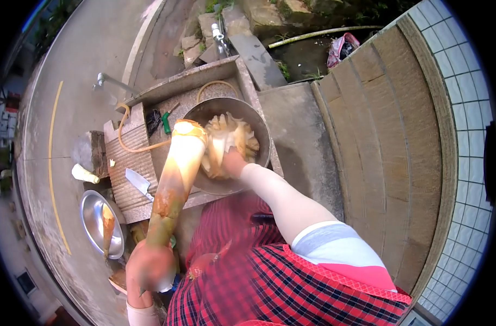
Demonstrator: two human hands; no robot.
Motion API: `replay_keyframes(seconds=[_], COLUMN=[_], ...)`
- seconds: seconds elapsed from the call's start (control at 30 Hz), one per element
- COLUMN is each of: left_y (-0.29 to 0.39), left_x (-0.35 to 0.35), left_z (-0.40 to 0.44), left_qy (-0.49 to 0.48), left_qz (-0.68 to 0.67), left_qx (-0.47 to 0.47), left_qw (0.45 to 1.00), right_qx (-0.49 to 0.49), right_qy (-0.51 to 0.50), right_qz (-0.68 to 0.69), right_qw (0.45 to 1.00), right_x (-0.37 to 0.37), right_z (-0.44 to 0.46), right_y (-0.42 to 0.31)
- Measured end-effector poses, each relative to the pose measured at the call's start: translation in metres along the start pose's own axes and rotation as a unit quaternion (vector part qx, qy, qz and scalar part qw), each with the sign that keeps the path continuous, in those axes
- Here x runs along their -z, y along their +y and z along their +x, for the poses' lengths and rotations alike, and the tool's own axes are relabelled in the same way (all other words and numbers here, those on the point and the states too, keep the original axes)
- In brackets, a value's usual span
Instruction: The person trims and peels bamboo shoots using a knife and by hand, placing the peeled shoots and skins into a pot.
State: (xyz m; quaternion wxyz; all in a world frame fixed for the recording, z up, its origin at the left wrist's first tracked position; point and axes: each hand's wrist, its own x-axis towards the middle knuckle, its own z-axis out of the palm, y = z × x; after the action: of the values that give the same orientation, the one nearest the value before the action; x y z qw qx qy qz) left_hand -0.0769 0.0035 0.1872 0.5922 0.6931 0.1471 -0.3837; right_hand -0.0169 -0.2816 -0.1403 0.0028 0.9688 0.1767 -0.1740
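A long bamboo shoot (174,174), pale and peeled at its upper part and brown-green toward its base, leans up over the rim of a large metal pot (263,130). My left hand (150,265) is closed around its lower end, partly blurred. My right hand (235,163) reaches into the pot among pale, layered bamboo shoot pieces (229,130). Its fingertips are hidden by those pieces, so their grip does not show. On the ribbed washboard slab (129,157) left of the shoot lies a knife (139,182) with a broad blade.
The pot stands in a stone sink (177,81) with a tap (104,81) and a hose (125,136). A green-handled tool (167,122) lies there. At left are a metal bowl (87,217) holding a husked piece and a pale shoot piece (85,174). Stone steps (378,136) rise at right.
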Motion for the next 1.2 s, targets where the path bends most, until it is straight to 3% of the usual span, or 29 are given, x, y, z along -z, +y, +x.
replay_keyframes(seconds=[0.03, 0.1, 0.2, 0.3, 0.33, 0.43, 0.53, 0.63, 0.67, 0.8, 0.9, 1.03, 1.13, 1.2], left_y=[-0.003, -0.004, 0.010, 0.018, 0.015, -0.037, -0.089, -0.083, -0.091, -0.091, -0.094, -0.095, -0.101, -0.102], left_x=[0.004, 0.015, -0.007, -0.030, -0.033, -0.041, -0.066, -0.090, -0.096, -0.111, -0.111, -0.115, -0.118, -0.119], left_z=[-0.008, -0.014, 0.004, 0.036, 0.050, 0.105, 0.140, 0.138, 0.141, 0.135, 0.137, 0.138, 0.141, 0.141], left_qy=[0.042, 0.025, 0.013, -0.036, -0.064, -0.109, 0.044, 0.081, 0.067, 0.067, 0.077, 0.083, 0.075, 0.074], left_qz=[-0.133, -0.073, -0.049, -0.042, -0.019, 0.069, 0.268, 0.385, 0.412, 0.453, 0.446, 0.458, 0.479, 0.493], left_qx=[0.055, 0.085, 0.049, 0.068, 0.086, 0.078, -0.071, -0.061, -0.053, -0.134, -0.142, -0.143, -0.140, -0.145], left_qw=[0.989, 0.993, 0.998, 0.996, 0.994, 0.989, 0.960, 0.917, 0.907, 0.879, 0.880, 0.873, 0.863, 0.855], right_qx=[-0.086, 0.001, 0.080, 0.205, 0.164, -0.041, -0.194, -0.267, -0.267, -0.276, -0.363, -0.311, -0.351, -0.345], right_qy=[0.072, -0.073, -0.026, 0.024, -0.084, -0.141, -0.157, -0.074, -0.073, -0.120, -0.090, -0.061, -0.083, -0.086], right_qz=[0.136, 0.033, 0.023, 0.162, 0.152, 0.257, 0.497, 0.667, 0.660, 0.778, 0.745, 0.770, 0.705, 0.712], right_qw=[0.984, 0.997, 0.996, 0.965, 0.971, 0.955, 0.831, 0.692, 0.698, 0.552, 0.552, 0.554, 0.611, 0.606], right_x=[-0.078, -0.049, -0.031, 0.002, 0.013, 0.115, 0.119, 0.111, 0.106, 0.088, 0.079, 0.067, 0.070, 0.079], right_z=[0.026, 0.022, 0.019, -0.014, -0.019, -0.075, -0.082, -0.070, -0.062, -0.039, -0.029, -0.016, 0.005, 0.006], right_y=[-0.008, -0.008, 0.007, 0.021, 0.022, 0.033, 0.037, 0.015, 0.009, 0.013, 0.022, 0.041, 0.040, 0.039])
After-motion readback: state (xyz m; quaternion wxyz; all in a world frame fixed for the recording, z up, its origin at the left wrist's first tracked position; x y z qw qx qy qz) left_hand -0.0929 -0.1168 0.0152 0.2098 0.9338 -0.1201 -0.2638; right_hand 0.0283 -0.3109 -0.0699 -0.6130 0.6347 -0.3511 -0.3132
